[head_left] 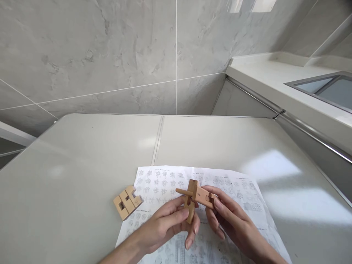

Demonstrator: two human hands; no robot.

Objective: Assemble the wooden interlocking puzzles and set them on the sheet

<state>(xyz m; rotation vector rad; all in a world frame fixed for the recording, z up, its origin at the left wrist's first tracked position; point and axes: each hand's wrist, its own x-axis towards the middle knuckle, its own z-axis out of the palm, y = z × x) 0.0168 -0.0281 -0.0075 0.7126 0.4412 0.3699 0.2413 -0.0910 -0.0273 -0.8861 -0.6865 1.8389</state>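
My left hand [172,220] pinches a notched wooden puzzle piece [189,216], held tilted above the printed sheet [162,201]. In my right hand [231,212] is a second, redder wooden puzzle piece [203,196], gripped at its right end between thumb and fingers. The two pieces meet and cross each other, and a thin round wooden peg [184,191] sticks out leftward at the crossing. How they interlock is partly hidden by my fingers. Several notched wooden pieces [128,201] lie side by side left of my left hand, touching the sheet's edge.
The creased sheet carries rows of small line diagrams and lies on a pale glossy table [82,165] with a seam across it. A grey tiled wall [110,55] rises behind. To the right stands a white counter [264,73] with a metal-framed sink opening [310,86].
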